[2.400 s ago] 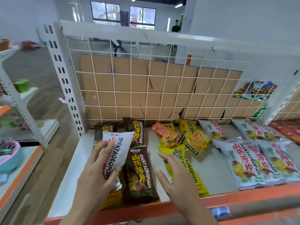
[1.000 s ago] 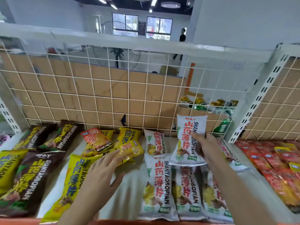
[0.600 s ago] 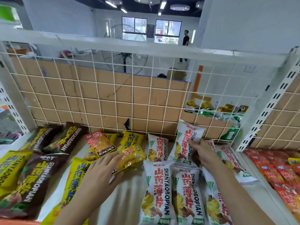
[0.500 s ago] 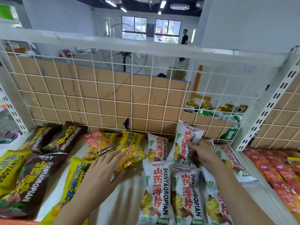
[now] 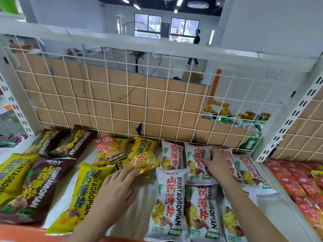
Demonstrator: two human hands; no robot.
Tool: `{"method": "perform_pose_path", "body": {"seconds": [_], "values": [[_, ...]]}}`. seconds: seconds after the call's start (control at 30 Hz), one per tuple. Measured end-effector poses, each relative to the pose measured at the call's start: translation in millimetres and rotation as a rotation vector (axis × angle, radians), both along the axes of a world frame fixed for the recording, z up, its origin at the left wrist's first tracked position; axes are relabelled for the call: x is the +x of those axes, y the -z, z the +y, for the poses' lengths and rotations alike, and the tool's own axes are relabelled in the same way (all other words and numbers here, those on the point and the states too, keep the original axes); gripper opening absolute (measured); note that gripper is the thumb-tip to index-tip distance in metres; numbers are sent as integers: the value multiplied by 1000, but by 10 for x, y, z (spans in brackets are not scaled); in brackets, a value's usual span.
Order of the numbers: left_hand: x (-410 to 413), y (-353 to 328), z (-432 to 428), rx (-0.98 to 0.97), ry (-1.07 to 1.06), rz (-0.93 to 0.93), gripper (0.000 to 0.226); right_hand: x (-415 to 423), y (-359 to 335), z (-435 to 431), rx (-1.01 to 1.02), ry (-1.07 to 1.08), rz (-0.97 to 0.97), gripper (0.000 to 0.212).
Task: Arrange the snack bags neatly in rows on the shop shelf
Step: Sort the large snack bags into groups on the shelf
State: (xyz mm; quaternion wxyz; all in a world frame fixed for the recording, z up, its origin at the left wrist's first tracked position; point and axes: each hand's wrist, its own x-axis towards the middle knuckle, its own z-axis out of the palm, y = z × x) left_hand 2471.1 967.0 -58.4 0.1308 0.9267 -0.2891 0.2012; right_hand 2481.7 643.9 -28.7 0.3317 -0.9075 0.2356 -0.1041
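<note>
Now lowered, the white bag (image 5: 193,154) lies in the back row at centre right, the right hand (image 5: 215,165) grip clamped on its edge, the left hand (image 5: 115,187) fingers straight; likely light, crushable, slippery: hold by seams.

Shelf (image 5: 279,215) w/ wire grid (image 5: 122,95) along its back edge, cardboard (image 5: 157,100) behind the grid. At the left end are brown bags (image 5: 40,187), two by the back edge and one nearer the front. In the middle a long yellow bag (image 5: 82,194) lies diagonal toward the front edge. An orange packet (image 5: 110,151) & a small yellow packet (image 5: 143,161) sit on other yellow bags nr the back. The left hand (image 5: 115,187) is flat w/ fingers straight at the long yellow bag's right side, fingertips touching the small yellow packet. The right half has white bags (image 5: 167,203) in two rows. The right hand (image 5: 216,165) grips the middle back-row white bag (image 5: 194,163) at its right edge. Red packets (image 5: 297,186) lie past the shelf's right end. Cans (image 5: 227,116) show behind the grid.
</note>
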Motion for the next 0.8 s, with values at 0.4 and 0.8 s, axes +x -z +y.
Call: {"method": "perform_pose_path", "body": {"seconds": [0.4,0.8], "values": [[-162,175,-36,-20,-102,92,44,-62,176,238,-368,-275,143,58],[-222,94,-60,17,-72,158,38,-123,238,221,-445,-222,66,57]]}}
